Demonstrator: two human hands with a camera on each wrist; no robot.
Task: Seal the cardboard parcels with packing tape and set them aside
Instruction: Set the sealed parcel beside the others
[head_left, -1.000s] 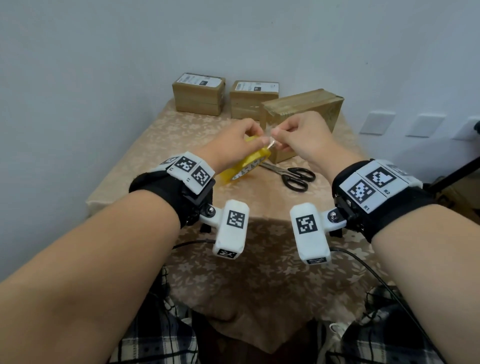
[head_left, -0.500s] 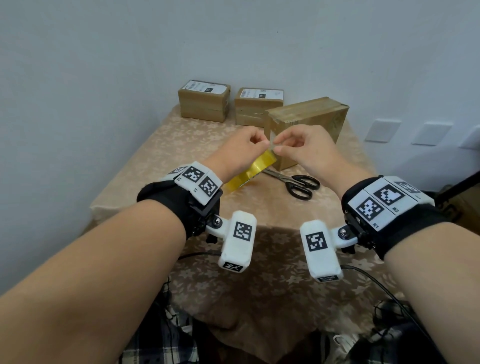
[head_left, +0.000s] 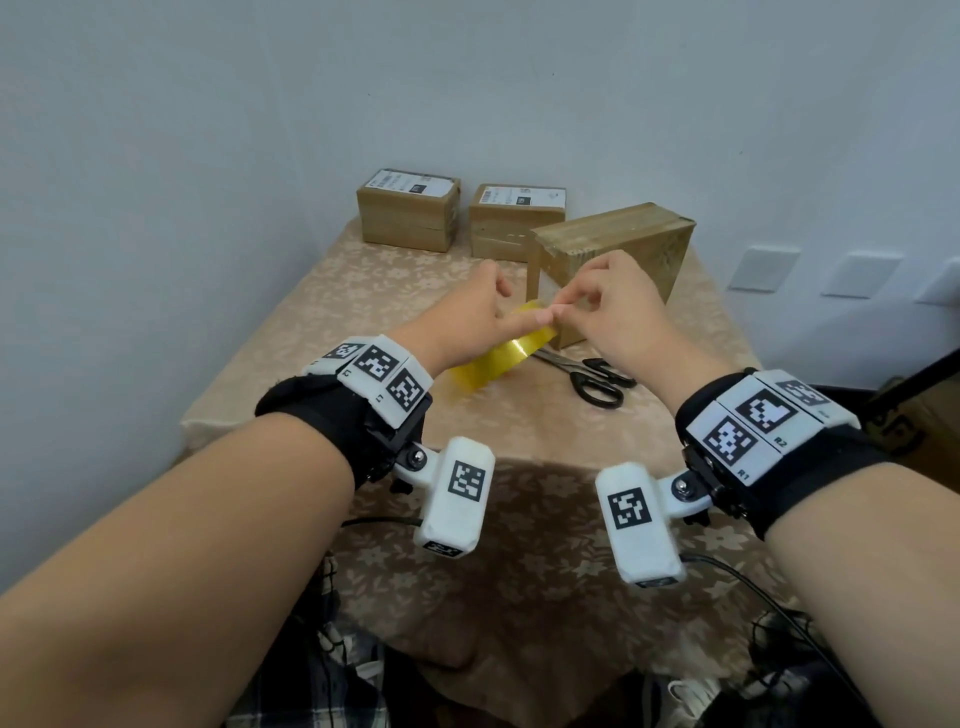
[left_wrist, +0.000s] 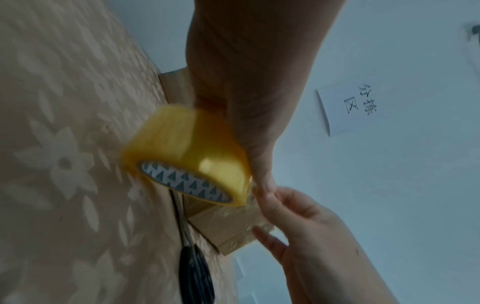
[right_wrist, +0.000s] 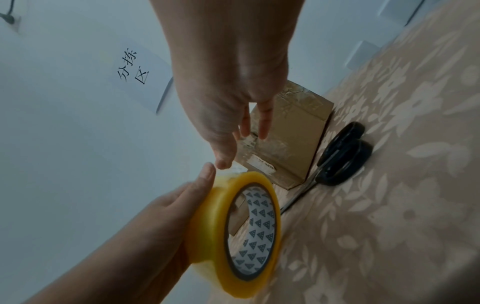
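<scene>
Both hands meet at the tape roll, seemingly pinching its end.

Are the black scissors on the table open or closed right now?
Closed. The black-handled scissors lie flat on the patterned tablecloth, handle loops side by side and blades together as one thin line; neither hand touches them.

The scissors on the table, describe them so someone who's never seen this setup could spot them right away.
Start at the table with the beige floral cloth, then find the large cardboard parcel nearest the person. The scissors lie flat on the cloth just in front of it, beside the yellow tape roll: the only black-handled, metal-bladed thing among brown boxes.
</scene>
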